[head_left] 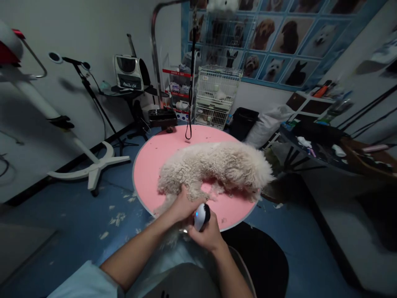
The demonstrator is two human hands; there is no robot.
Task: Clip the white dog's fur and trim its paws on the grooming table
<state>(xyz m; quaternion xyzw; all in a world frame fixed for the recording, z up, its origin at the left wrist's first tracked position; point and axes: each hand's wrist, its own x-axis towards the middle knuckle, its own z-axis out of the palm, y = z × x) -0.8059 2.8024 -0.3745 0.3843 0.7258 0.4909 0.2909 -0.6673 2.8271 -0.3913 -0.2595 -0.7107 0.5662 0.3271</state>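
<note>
A curly, cream-white dog [214, 163] lies on its side across a round pink grooming table [149, 155]. My left hand [183, 205] is closed around one of its furry legs at the near edge, the thumb pressed into the coat; some of the fingers are hidden. In my right hand [209, 234] is a white and black hair clipper [201, 216] with a small blue light on its body. The clipper's head points down and left beside my left hand, close to fur hanging over the table edge.
A curved metal grooming arm [154, 41] with a dangling black loop [189, 128] rises behind the table. A white wheeled stand [93, 165] stands left, wire cages [217, 93] behind, a dark cluttered table [322, 149] right. Fur clumps [118, 218] lie on the blue floor.
</note>
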